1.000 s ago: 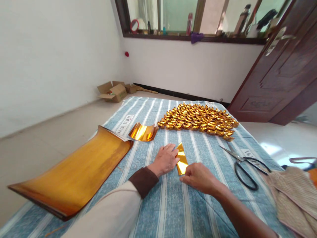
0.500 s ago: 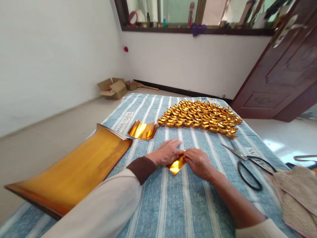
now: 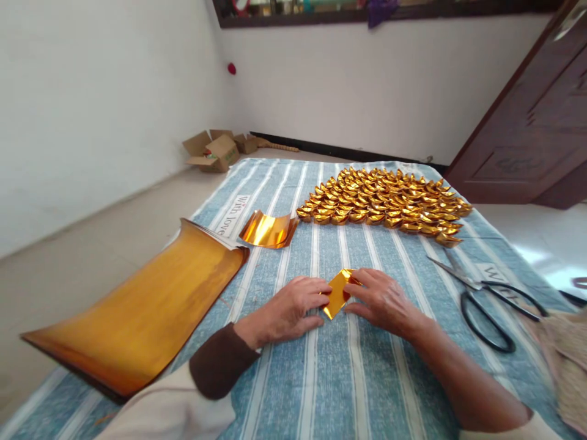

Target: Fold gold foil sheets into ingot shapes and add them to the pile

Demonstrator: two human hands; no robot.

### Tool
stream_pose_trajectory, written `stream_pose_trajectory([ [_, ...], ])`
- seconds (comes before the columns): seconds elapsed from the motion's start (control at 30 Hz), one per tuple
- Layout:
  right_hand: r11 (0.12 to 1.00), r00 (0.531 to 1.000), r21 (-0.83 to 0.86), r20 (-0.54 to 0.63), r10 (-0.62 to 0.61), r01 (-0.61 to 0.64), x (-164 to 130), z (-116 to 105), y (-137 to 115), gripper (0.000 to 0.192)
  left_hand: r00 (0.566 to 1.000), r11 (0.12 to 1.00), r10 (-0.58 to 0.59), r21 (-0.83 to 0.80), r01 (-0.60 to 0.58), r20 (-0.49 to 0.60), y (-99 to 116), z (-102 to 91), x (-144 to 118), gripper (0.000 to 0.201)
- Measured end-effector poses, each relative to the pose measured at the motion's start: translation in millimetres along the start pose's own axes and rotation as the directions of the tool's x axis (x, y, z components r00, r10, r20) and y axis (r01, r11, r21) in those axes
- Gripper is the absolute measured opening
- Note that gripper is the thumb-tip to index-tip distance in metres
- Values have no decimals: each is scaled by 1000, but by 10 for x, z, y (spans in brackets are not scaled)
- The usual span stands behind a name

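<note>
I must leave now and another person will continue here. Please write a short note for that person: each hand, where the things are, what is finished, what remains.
Left hand: flat on the striped cloth, fingertips pressing the small gold paper.
Right hand: pinching the same paper's other edge.
The paper is partly folded, tilted up between both hands.
Done: a large group of folded gold pieces lies at the far side.
Left: a small stack of cut sheets and a big pile of gold sheets on the left.
Scissors lie to the right, untouched.
</note>
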State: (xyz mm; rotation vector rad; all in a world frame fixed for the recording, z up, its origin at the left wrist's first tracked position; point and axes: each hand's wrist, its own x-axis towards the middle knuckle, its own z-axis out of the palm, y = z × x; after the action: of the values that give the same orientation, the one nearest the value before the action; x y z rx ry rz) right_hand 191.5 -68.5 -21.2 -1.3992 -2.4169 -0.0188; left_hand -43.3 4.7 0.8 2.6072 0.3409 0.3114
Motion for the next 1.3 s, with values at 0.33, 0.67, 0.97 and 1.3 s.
stream_pose_trajectory([
  [0.33,994,999,-110,-48,-23,17,14,55,-38,26,997,997,-46,-69,42,-56,-25,40,21,27],
  [0.67,993,997,-116,-80,15,-24,18,91,-111,23,969,991,-114,-93,96,-220,-29,170,46,14],
  [0.97,981,995,-179,-80,55,-68,22,118,-197,13,943,976,-210,-114,186,-257,-30,210,85,16],
  [1.3,976,995,-196,-49,89,-97,9,192,-226,14,848,954,-287,-50,297,-446,10,303,175,17],
])
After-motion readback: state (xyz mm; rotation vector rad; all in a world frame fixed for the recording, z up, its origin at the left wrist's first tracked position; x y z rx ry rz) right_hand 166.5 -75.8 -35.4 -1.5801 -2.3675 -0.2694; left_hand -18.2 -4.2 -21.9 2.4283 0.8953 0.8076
